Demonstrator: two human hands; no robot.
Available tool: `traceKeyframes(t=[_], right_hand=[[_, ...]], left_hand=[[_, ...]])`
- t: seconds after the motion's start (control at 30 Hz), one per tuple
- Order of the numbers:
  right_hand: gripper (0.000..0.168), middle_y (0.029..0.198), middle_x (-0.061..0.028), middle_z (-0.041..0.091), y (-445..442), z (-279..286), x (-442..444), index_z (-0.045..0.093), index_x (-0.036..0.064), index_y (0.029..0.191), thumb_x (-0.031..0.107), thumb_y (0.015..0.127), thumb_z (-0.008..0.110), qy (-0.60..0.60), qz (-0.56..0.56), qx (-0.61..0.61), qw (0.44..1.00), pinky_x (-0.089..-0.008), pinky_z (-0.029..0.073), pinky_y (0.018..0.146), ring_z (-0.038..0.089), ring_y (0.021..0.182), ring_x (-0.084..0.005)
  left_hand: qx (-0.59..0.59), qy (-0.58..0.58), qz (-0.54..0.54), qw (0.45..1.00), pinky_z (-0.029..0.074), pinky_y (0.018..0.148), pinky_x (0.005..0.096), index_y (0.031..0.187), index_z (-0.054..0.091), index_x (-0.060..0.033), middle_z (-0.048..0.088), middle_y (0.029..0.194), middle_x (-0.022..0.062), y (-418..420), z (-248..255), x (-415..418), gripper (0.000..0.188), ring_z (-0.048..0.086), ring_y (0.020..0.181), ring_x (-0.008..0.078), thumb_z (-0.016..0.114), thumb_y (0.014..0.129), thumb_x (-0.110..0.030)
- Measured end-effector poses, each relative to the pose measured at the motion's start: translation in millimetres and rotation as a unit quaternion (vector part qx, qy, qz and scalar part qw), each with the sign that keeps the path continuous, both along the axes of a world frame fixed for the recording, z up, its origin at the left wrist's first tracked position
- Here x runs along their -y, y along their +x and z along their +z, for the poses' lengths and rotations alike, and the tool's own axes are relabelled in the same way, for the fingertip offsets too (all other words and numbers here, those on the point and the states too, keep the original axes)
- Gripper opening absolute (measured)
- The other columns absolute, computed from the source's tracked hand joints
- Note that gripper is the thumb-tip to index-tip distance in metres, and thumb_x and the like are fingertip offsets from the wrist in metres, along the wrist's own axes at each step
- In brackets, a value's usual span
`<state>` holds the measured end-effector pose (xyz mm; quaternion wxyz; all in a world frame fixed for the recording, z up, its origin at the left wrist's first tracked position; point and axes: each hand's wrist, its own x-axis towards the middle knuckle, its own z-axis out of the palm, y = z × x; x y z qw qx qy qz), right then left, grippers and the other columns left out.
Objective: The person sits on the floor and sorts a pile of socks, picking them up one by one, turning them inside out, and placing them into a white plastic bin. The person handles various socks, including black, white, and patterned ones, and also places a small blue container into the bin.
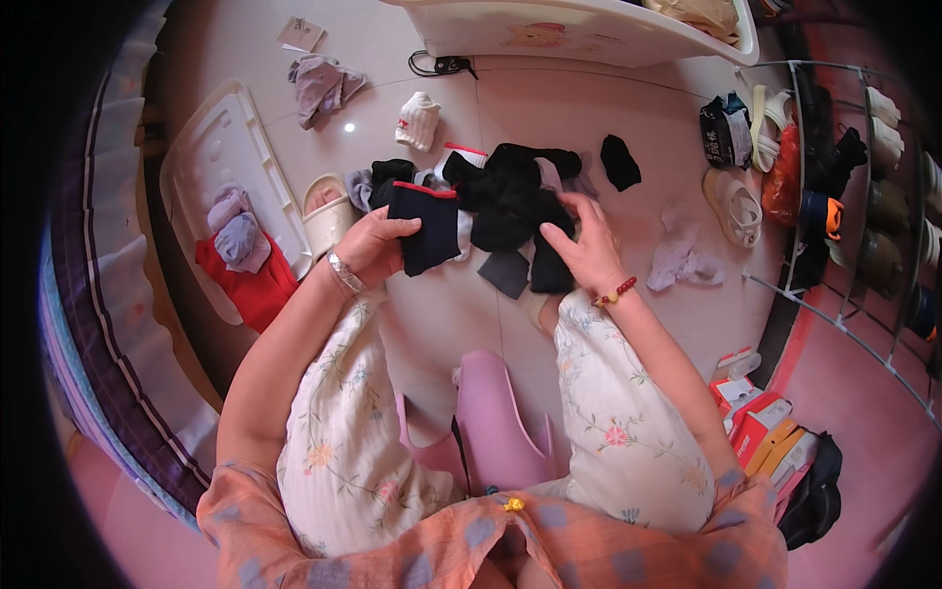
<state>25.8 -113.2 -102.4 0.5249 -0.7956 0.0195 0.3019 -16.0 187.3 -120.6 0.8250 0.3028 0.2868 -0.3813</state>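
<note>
My left hand (375,247) holds a dark navy sock (428,232) with a red edge, the thumb lying on top of it. Black fabric, seemingly a sock (548,221), is between the thumb and fingers of my right hand (585,239), over a pile of black, grey and white socks (508,184) on the tiled floor. A dark grey piece of cloth (505,274) lies at the pile's near side. Beyond the pile stands a rolled white ribbed sock (419,122). A black sock (620,163) lies apart to the right, with a pale lilac garment (684,254) nearer me.
A white plastic lid (246,136) at left bears red cloth (257,283) and rolled socks (239,235). A white tub (589,37) stands at the far side. Right are a shoe rack (839,316), sandals (732,206) and boxes (765,434). Pink plastic (493,420) lies between my legs.
</note>
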Motion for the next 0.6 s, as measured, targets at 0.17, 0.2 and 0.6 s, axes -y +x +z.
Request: traceKeyframes(t=[0.17,0.2,0.6], right_hand=[[0.052,0.110,-0.0126,0.058,14.3,25.6,-57.4,0.052,0.000,0.114,0.029,0.075,0.070,0.115,0.160,0.036,0.980,-0.0298,0.043,0.087,0.055,0.102,-0.0188],[0.047,0.104,-0.0090,0.059,17.2,20.2,-59.7,0.053,-0.001,0.112,0.027,0.077,0.070,0.143,0.180,-0.072,0.971,-0.0280,0.044,0.084,0.055,0.096,-0.0150],[0.028,0.089,-0.0096,0.063,20.2,20.9,-36.7,0.054,0.001,0.105,0.023,0.089,0.058,0.213,-0.048,-0.373,0.902,-0.0235,0.052,0.062,0.060,0.065,-0.0088]], left_hand=[[-0.039,-0.106,0.089,0.990,0.047,0.091,0.0436,0.125,0.043,-0.0023,0.058,0.115,0.0130,30.4,24.6,29.1,0.044,0.058,0.105,0.0267,0.054,0.089,-0.025],[-0.026,-0.111,0.113,0.987,0.046,0.093,0.0435,0.126,0.042,-0.0007,0.058,0.116,0.0138,37.8,22.1,35.5,0.044,0.057,0.107,0.0268,0.049,0.092,-0.027],[-0.133,0.143,0.284,0.939,0.051,0.050,0.0234,0.089,0.060,-0.0083,0.067,0.081,0.0029,26.0,-19.4,-8.6,0.016,0.065,0.067,0.0134,0.064,0.085,-0.023]])
